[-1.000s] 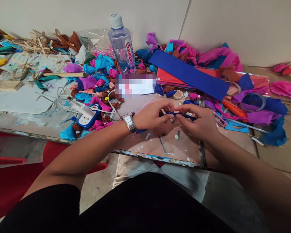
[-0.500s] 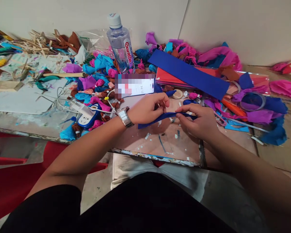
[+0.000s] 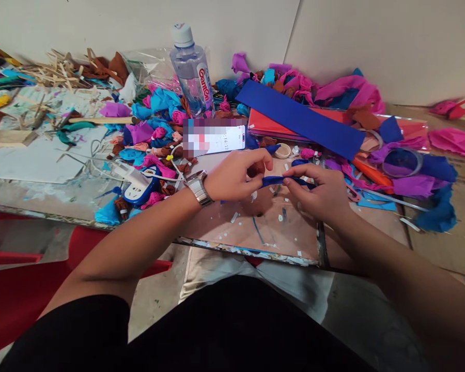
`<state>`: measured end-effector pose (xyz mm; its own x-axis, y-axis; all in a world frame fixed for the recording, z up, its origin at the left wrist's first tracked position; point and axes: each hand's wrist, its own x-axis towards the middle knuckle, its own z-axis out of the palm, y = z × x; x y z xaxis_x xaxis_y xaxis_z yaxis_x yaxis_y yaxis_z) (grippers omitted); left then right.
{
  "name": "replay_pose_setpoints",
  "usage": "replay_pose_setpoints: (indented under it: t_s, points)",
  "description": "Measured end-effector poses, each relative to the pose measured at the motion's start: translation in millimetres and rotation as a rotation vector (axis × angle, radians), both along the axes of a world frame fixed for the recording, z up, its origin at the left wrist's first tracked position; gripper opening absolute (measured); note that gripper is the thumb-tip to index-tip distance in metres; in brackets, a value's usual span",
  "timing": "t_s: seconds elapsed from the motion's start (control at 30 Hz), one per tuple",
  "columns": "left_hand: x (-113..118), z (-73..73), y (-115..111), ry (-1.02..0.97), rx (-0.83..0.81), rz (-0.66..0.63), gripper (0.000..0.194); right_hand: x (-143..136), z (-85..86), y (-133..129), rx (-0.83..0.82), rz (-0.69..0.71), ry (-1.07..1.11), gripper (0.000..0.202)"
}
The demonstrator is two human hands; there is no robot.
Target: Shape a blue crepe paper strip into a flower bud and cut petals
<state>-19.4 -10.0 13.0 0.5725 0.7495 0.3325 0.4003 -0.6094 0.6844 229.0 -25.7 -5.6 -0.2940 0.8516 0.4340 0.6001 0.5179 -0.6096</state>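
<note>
A narrow strip of dark blue crepe paper (image 3: 273, 181), folded or twisted lengthwise, stretches between my two hands above the table. My left hand (image 3: 238, 175), with a metal watch at the wrist, is closed on its left part; the fingers curl and hide some of the strip. Thumb and forefinger of my right hand (image 3: 318, 191) pinch it farther right, and a short end shows under those fingers. Just beyond the hands lie a small blue paper piece (image 3: 300, 162) and a roll of tape (image 3: 283, 151).
A phone (image 3: 217, 140) lies behind my left hand, beside a water bottle (image 3: 194, 77). Crumpled coloured paper flowers surround a blue power socket (image 3: 141, 191) at left. A flat blue paper strip (image 3: 298, 119) rests on red packs (image 3: 275, 126). Clear tape (image 3: 403, 163) sits at right.
My left hand has closed on the strip and turned slightly, so the strip's left end is now mostly hidden. My right hand keeps its pinch almost in place.
</note>
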Motion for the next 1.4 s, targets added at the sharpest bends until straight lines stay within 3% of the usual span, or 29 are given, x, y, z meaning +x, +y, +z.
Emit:
replay_pose_setpoints:
  t_s: [0.13, 0.33, 0.8, 1.0, 1.4]
  points:
    - [0.2, -1.8, 1.0, 0.039, 0.069, -0.06, 0.033, -1.1, 1.2, 1.1, -0.014, -0.035, 0.047, 0.007]
    - [0.6, -5.2, 3.0, 0.103, 0.144, -0.054, 0.036, -2.5, 3.8, 1.4, -0.018, -0.055, 0.085, 0.007]
    - [5.2, -10.2, -0.1, 0.222, 0.173, 0.011, 0.022, -0.9, -1.0, 0.8, 0.005, -0.008, 0.037, 0.008]
    - [4.4, -8.7, 0.3, 0.246, 0.035, -0.077, 0.034, -0.4, -7.8, 0.0, 0.056, 0.128, -0.093, 0.011]
    - [0.9, -4.6, 1.0, 0.269, -0.031, -0.114, 0.026, 0.5, -3.3, 1.2, 0.047, 0.051, -0.088, 0.011]
